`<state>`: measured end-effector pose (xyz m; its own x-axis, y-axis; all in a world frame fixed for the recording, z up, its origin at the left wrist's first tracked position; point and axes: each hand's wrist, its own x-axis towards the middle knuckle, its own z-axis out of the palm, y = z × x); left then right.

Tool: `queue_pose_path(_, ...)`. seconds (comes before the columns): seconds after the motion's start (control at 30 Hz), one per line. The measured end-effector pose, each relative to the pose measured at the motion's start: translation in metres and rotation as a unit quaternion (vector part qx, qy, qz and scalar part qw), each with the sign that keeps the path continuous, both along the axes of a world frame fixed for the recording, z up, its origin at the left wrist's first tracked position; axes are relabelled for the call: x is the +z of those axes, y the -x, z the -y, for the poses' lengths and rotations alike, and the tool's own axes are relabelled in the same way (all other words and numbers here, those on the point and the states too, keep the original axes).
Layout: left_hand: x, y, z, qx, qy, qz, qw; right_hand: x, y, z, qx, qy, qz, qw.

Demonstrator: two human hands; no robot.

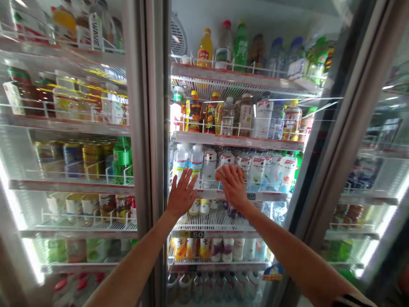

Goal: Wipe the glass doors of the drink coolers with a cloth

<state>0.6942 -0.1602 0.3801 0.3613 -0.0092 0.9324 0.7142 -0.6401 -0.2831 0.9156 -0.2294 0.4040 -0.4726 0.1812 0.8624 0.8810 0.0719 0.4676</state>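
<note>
My left hand [182, 194] is raised with its fingers spread, holding nothing. It is in front of two clear bottles with blue-and-yellow labels [195, 160], covering their lower parts. To its right, my right hand [232, 184] reaches toward a row of white-labelled bottles [257, 169] on the same shelf. Its fingers are stretched and slightly bent, somewhat blurred, with nothing seen in them. The hand hides parts of the bottles behind it. Whether either hand touches a bottle or glass I cannot tell.
The lit drinks cooler has several wire shelves with white front rails [236, 140]. Bottles such as a green one [241, 47] stand higher up. A metal door frame [148, 128] rises on the left, another [335, 140] slants on the right. Cans [73, 160] fill the left section.
</note>
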Motion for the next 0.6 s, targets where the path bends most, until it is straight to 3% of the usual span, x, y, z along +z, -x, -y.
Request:
queue_pose_path(0.07, 0.001, 0.003, 0.0, -0.002, 0.006, -0.014, 1.0, -0.022, 0.005, 0.003, 0.008, 0.049, 0.076, 0.996)
queue_pose_path(0.13, 0.002, 0.008, 0.0, -0.006, 0.012, -0.03, 0.999, -0.029, 0.01, 0.003, 0.016, 0.079, 0.131, 0.988)
queue_pose_path(0.2, 0.005, 0.012, -0.001, -0.002, 0.019, -0.021, 1.0, -0.013, 0.014, -0.001, 0.012, 0.067, 0.112, 0.991)
queue_pose_path(0.3, 0.007, 0.018, -0.003, 0.015, 0.028, 0.018, 0.999, 0.025, 0.023, -0.012, -0.008, -0.002, 0.0, 1.0)
queue_pose_path(0.37, 0.007, 0.022, -0.004, 0.021, 0.036, 0.029, 0.999, 0.03, 0.029, -0.016, -0.009, -0.01, -0.023, 1.0)
queue_pose_path(0.53, -0.003, 0.029, -0.001, 0.025, 0.05, 0.035, 0.998, -0.027, 0.034, -0.013, 0.049, 0.097, 0.161, 0.981)
queue_pose_path(0.6, -0.007, 0.031, -0.001, 0.027, 0.058, 0.039, 0.997, -0.027, 0.036, -0.015, 0.061, 0.106, 0.19, 0.974)
